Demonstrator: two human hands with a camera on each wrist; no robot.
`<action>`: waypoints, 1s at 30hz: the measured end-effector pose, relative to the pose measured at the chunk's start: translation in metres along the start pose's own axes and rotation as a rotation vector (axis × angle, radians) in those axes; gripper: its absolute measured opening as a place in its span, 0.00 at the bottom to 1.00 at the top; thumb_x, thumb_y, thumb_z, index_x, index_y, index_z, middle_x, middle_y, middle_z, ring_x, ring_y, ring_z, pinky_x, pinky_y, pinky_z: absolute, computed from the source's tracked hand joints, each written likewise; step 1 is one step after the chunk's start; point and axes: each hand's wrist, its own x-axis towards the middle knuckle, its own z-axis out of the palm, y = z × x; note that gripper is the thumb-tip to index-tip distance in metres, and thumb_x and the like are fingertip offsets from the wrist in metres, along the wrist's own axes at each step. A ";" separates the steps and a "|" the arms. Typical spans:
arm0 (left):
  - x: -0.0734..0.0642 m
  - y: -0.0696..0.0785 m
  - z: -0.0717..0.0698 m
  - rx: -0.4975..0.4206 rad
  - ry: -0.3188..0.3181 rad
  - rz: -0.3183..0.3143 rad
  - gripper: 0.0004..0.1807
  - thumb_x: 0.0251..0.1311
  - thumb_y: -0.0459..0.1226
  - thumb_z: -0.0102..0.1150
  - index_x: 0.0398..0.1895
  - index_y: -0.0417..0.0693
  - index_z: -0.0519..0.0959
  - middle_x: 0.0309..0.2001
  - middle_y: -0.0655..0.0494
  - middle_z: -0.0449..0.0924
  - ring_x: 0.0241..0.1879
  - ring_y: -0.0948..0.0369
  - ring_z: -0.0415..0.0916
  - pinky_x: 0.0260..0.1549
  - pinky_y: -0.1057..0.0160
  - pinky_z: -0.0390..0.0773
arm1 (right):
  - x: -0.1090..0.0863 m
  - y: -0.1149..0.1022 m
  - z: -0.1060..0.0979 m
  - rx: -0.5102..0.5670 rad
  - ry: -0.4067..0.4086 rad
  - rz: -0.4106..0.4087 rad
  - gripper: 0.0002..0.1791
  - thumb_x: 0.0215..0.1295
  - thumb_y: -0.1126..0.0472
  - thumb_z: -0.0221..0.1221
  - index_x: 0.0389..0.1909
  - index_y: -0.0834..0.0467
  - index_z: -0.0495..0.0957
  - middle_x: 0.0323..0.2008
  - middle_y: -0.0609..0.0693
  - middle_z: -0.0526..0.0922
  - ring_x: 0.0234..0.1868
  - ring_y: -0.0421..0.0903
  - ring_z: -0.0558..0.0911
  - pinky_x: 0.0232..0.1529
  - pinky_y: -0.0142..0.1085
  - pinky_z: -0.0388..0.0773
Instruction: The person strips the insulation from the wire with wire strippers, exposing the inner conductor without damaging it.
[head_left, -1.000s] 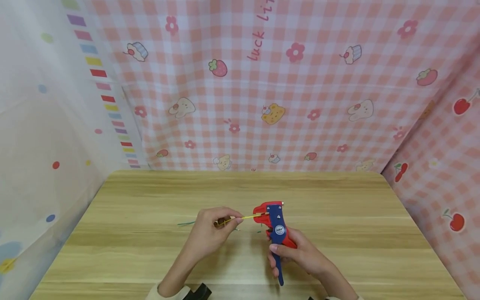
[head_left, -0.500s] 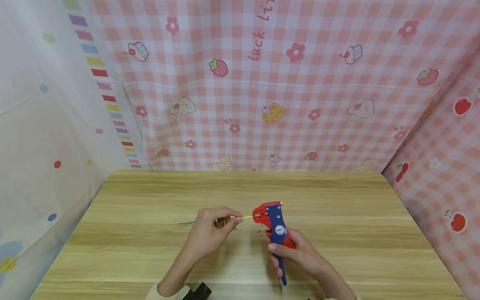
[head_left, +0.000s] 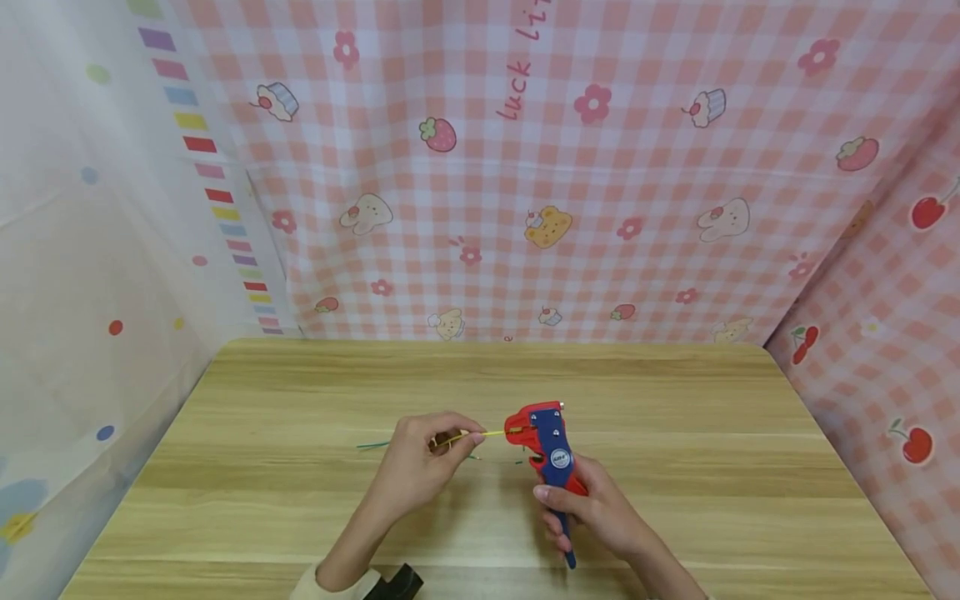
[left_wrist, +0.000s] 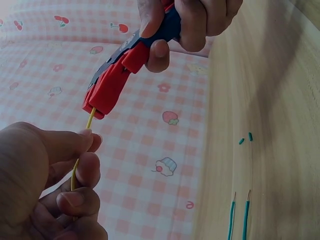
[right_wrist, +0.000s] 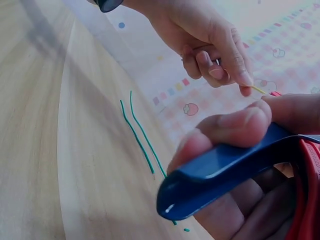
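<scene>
My left hand (head_left: 423,462) pinches a thin yellow wire (left_wrist: 90,119) between thumb and forefinger, and its tail runs back through the other curled fingers. The wire's front end goes into the nose of a red and blue wire stripper (head_left: 555,446). Wrapped round the stripper's handles is my right hand (head_left: 611,508), thumb on the blue side, above the table. Whatever part of the wire lies inside the tool's head is hidden. Below the hands, two green wires (left_wrist: 245,220) with bare copper tips lie on the tabletop, near two short green bits of insulation (left_wrist: 250,136).
A light wood-grain table (head_left: 675,400) spreads under both hands. Behind it hangs a pink checked cloth (head_left: 480,183) printed with cakes and strawberries. A dotted white cloth (head_left: 67,267) hangs at the left and a cherry-printed cloth (head_left: 877,358) at the right.
The lower end of the stripper's blue handle has swung slightly right, and its head has shifted a little left. My left hand stays in nearly the same place with the yellow wire.
</scene>
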 end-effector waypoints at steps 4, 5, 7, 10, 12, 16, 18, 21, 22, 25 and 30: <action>0.000 -0.002 0.001 0.003 0.000 -0.009 0.04 0.66 0.38 0.68 0.36 0.60 0.89 0.22 0.67 0.81 0.18 0.72 0.58 0.18 0.73 0.59 | 0.000 0.001 0.002 -0.007 0.006 -0.022 0.08 0.79 0.63 0.52 0.51 0.63 0.68 0.23 0.46 0.76 0.19 0.41 0.78 0.23 0.36 0.81; 0.000 -0.002 0.001 0.004 -0.001 -0.010 0.04 0.66 0.38 0.68 0.36 0.59 0.89 0.22 0.67 0.81 0.18 0.72 0.58 0.18 0.73 0.59 | 0.000 0.002 0.002 -0.009 0.006 -0.030 0.07 0.78 0.63 0.52 0.50 0.62 0.68 0.23 0.46 0.76 0.19 0.41 0.78 0.22 0.36 0.81; 0.000 -0.003 0.002 0.006 -0.007 -0.004 0.04 0.66 0.39 0.67 0.35 0.59 0.88 0.22 0.67 0.80 0.18 0.72 0.58 0.18 0.73 0.59 | 0.001 0.002 0.002 -0.014 0.009 -0.038 0.06 0.78 0.63 0.52 0.49 0.62 0.69 0.22 0.46 0.75 0.18 0.41 0.77 0.21 0.37 0.81; 0.000 -0.004 0.002 0.003 -0.017 -0.002 0.04 0.68 0.39 0.66 0.34 0.58 0.88 0.22 0.66 0.78 0.17 0.72 0.57 0.17 0.73 0.59 | 0.001 0.002 0.003 -0.010 0.020 -0.026 0.08 0.78 0.62 0.53 0.49 0.63 0.68 0.22 0.46 0.76 0.18 0.41 0.77 0.22 0.37 0.81; 0.000 -0.004 0.002 0.002 -0.019 -0.002 0.05 0.68 0.39 0.66 0.34 0.57 0.87 0.21 0.66 0.77 0.17 0.73 0.57 0.17 0.73 0.59 | 0.001 0.002 0.004 -0.006 0.034 -0.007 0.09 0.78 0.61 0.54 0.50 0.63 0.68 0.22 0.46 0.76 0.18 0.41 0.77 0.22 0.36 0.82; 0.000 -0.004 0.002 0.003 -0.020 -0.001 0.05 0.69 0.38 0.65 0.34 0.56 0.88 0.21 0.64 0.77 0.17 0.72 0.57 0.17 0.73 0.58 | 0.002 0.002 0.006 0.010 0.048 0.023 0.11 0.78 0.60 0.55 0.52 0.62 0.67 0.22 0.47 0.76 0.18 0.41 0.77 0.23 0.36 0.83; 0.000 -0.004 0.001 0.004 -0.020 -0.003 0.05 0.69 0.37 0.64 0.35 0.56 0.88 0.21 0.64 0.77 0.17 0.72 0.57 0.17 0.72 0.58 | 0.002 0.002 0.006 0.011 0.043 0.026 0.10 0.78 0.60 0.54 0.51 0.62 0.67 0.23 0.47 0.75 0.19 0.42 0.78 0.24 0.37 0.83; 0.000 -0.004 0.001 0.004 -0.014 0.004 0.05 0.68 0.36 0.65 0.35 0.56 0.88 0.21 0.63 0.77 0.17 0.72 0.57 0.17 0.72 0.58 | 0.002 0.003 0.005 -0.002 0.031 0.016 0.10 0.78 0.60 0.53 0.50 0.62 0.67 0.23 0.47 0.75 0.19 0.42 0.78 0.23 0.39 0.83; 0.000 -0.003 0.001 0.007 -0.011 0.008 0.05 0.68 0.36 0.65 0.35 0.56 0.88 0.21 0.63 0.77 0.16 0.72 0.57 0.16 0.72 0.58 | 0.002 0.003 0.004 -0.005 0.027 0.010 0.10 0.79 0.61 0.53 0.49 0.64 0.67 0.23 0.47 0.75 0.19 0.42 0.78 0.23 0.39 0.83; 0.000 -0.003 0.000 0.013 0.003 0.030 0.05 0.67 0.36 0.66 0.35 0.55 0.88 0.22 0.60 0.79 0.17 0.72 0.58 0.16 0.72 0.58 | 0.003 0.004 0.003 -0.011 0.013 -0.013 0.10 0.79 0.62 0.53 0.49 0.65 0.67 0.23 0.47 0.76 0.20 0.42 0.79 0.23 0.41 0.84; 0.000 -0.003 0.000 0.043 0.037 0.064 0.04 0.65 0.35 0.68 0.35 0.54 0.89 0.24 0.62 0.82 0.19 0.71 0.61 0.18 0.72 0.61 | 0.004 0.005 0.001 0.008 -0.014 -0.033 0.07 0.79 0.63 0.52 0.51 0.61 0.68 0.24 0.47 0.76 0.21 0.41 0.80 0.25 0.38 0.83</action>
